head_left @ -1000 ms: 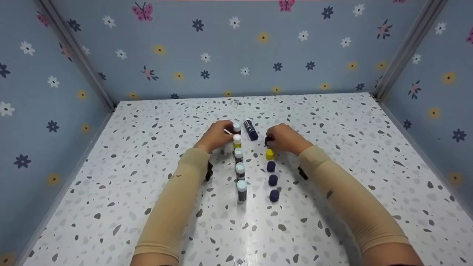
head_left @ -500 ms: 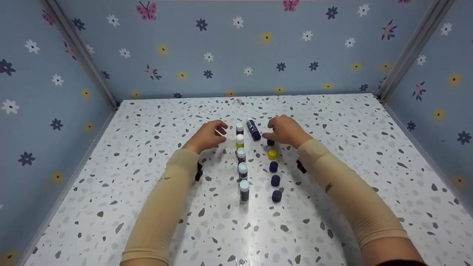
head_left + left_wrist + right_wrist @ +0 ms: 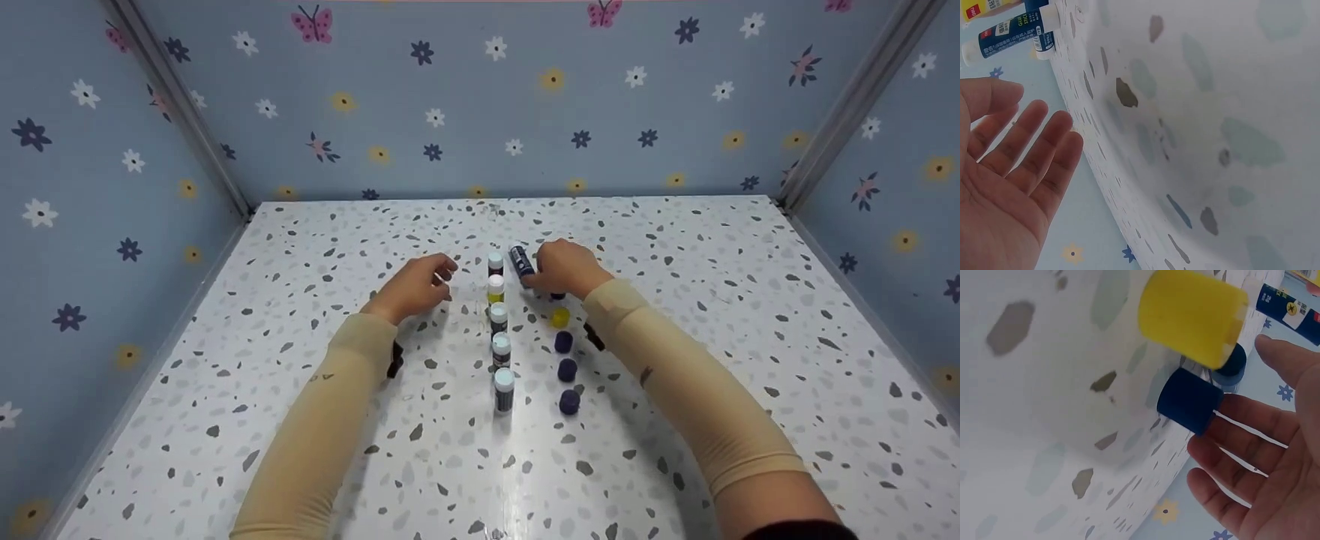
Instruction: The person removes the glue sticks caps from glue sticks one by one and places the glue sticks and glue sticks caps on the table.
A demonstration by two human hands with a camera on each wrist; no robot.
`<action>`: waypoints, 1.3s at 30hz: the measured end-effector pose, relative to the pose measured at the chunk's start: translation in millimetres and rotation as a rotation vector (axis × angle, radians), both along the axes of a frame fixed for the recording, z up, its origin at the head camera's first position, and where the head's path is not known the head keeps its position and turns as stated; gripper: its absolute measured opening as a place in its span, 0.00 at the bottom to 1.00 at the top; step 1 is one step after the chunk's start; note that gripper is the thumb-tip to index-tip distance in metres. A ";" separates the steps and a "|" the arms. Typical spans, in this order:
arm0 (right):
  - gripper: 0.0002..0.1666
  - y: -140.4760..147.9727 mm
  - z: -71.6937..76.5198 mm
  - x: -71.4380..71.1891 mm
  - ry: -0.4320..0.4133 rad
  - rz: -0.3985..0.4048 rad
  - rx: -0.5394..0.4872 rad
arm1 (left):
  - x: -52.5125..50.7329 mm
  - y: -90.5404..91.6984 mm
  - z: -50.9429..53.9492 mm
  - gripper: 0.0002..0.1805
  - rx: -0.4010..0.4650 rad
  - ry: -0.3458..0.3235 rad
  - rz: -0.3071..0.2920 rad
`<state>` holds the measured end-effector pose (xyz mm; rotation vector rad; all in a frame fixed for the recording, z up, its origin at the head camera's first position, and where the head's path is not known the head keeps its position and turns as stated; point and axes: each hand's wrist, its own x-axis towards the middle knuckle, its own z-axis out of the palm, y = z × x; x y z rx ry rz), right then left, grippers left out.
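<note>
Several uncapped glue sticks stand upright in a row, the farthest glue stick [image 3: 496, 264] being dark, the one in front of it a yellow glue stick [image 3: 496, 291]. My left hand [image 3: 416, 289] hovers left of the row, fingers relaxed and holding nothing. A capped dark blue glue stick [image 3: 520, 260] lies on the table behind the cap row. My right hand [image 3: 566, 268] is beside its capped end, thumb and fingers apart in the right wrist view. Its fingertips lie close to a dark blue cap [image 3: 1190, 400]; contact is unclear. A yellow cap [image 3: 1193, 318] stands just nearer.
More dark caps, including a near cap [image 3: 569, 402], line up right of the standing sticks, parallel to them. The nearest stick [image 3: 504, 391] stands at the front of its row. A flowered wall panel [image 3: 480, 97] closes the speckled white table [image 3: 337, 465] at the back.
My left hand has let go of the farthest standing glue stick and drawn back left. My right hand has released the dark cap and shifted left to the lying glue stick.
</note>
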<state>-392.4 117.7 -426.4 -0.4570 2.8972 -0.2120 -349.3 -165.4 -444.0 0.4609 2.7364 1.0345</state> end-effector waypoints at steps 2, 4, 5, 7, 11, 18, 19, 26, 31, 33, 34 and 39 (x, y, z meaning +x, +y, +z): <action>0.26 -3.3 -0.6 0.1 0.000 -0.003 0.025 | 0.5 -0.6 0.7 0.26 -0.004 0.009 0.006; 0.28 -6.3 -0.6 0.4 0.002 -0.013 0.058 | 1.1 -0.7 1.4 0.25 -0.008 0.011 0.016; 0.29 -7.8 -0.4 0.5 -0.002 -0.020 0.074 | 1.5 -0.8 1.5 0.25 -0.011 0.013 0.018; 0.32 -9.9 0.0 1.5 -0.009 -0.028 0.099 | 2.5 -1.2 1.3 0.24 -0.012 0.018 0.022; 0.32 -13.3 -0.9 3.3 -0.025 -0.038 0.118 | 6.4 -1.8 0.3 0.23 -0.023 0.029 0.019; 0.30 -15.6 -3.2 3.9 -0.037 -0.053 0.123 | 9.4 -1.0 0.0 0.23 -0.043 0.038 0.017; 0.29 -15.2 -3.3 3.7 -0.039 -0.055 0.118 | 9.5 -1.1 0.4 0.23 -0.046 0.041 0.017; 0.21 -11.3 -1.9 1.6 -0.038 -0.051 0.056 | 10.4 -4.6 1.5 0.23 -0.048 0.047 0.017; 0.20 -8.9 2.1 1.0 -0.014 -0.067 -0.009 | 10.3 -6.3 2.4 0.23 -0.065 0.060 0.036; 0.19 -6.7 5.4 0.4 0.008 -0.069 -0.045 | 10.0 -6.6 4.8 0.23 -0.075 0.076 0.054; 0.19 -5.1 7.5 0.1 0.021 -0.067 -0.066 | 9.9 -6.7 6.7 0.23 -0.078 0.086 0.066; 0.21 8.2 22.2 1.2 0.088 -0.057 -0.166 | 7.3 -2.2 21.7 0.23 -0.077 0.165 0.128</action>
